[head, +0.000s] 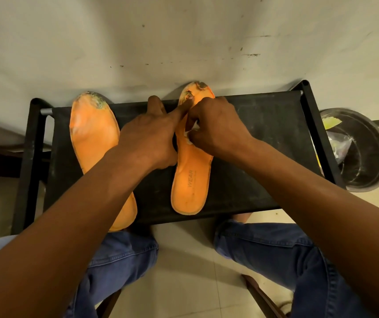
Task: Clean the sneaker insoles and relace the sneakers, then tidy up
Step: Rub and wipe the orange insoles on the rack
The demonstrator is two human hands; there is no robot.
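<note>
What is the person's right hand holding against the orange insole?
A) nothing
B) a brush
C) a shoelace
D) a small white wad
D: the right hand pinches a small white wad against the orange insole while the left hand steadies its toe end.

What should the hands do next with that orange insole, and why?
Probably rub the white wad in the right hand up toward the toe of the right insole. That tip looks dark and worn, and the left hand already pins it down there with a straight finger.
</note>
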